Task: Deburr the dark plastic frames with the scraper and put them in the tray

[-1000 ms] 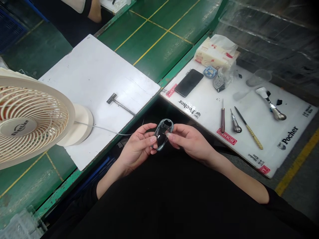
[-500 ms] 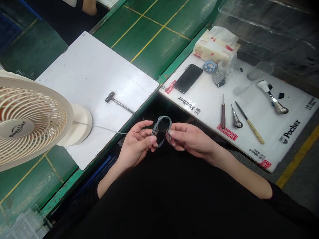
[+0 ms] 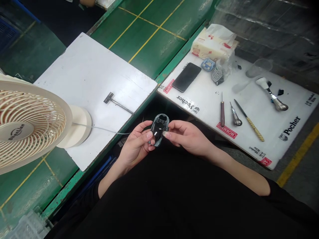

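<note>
Between my two hands, over the dark gap between the work surfaces, is a small model car body (image 3: 160, 128) with a blue-grey rim and a glossy black middle. My left hand (image 3: 136, 142) grips its left side, thumb on top and fingers curled beneath. My right hand (image 3: 188, 136) pinches the right edge between thumb and fingertips. The top of the body faces up towards me. The fingertips under it are partly hidden.
Left, a fan (image 3: 35, 126) and a T-shaped metal tool (image 3: 119, 104) stand on a white board (image 3: 74, 76). Right, a printed foam sheet (image 3: 264, 146) carries a phone (image 3: 186, 77), a tissue pack (image 3: 211, 43), an awl (image 3: 222, 114), a file (image 3: 249, 121) and a metal-handled tool (image 3: 235, 117).
The model car body has turned from edge-on to show its top, lying flatter. My right hand has shifted slightly left, along its edge. Both hands keep their hold.
</note>
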`<move>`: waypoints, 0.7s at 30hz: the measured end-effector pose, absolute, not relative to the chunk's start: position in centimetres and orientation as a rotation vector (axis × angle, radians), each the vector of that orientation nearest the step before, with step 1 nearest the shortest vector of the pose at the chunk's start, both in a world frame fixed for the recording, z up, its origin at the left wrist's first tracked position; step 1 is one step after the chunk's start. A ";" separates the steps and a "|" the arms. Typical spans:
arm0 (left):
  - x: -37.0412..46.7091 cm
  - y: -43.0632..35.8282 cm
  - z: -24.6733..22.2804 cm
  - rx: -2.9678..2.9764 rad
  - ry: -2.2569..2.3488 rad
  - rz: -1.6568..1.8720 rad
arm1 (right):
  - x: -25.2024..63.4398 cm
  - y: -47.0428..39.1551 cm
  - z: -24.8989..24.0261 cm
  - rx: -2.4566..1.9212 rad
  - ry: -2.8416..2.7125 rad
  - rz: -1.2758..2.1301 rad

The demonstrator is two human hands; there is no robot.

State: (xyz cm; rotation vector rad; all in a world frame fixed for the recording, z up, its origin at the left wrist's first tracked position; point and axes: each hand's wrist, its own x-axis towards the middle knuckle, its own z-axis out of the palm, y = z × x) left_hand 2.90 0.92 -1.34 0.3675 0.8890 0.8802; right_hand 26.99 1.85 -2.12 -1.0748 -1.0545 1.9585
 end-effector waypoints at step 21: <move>3.0 1.5 -1.1 0.281 0.883 0.858 | 27.0 1.9 -2.3 -1.238 -1.266 1.658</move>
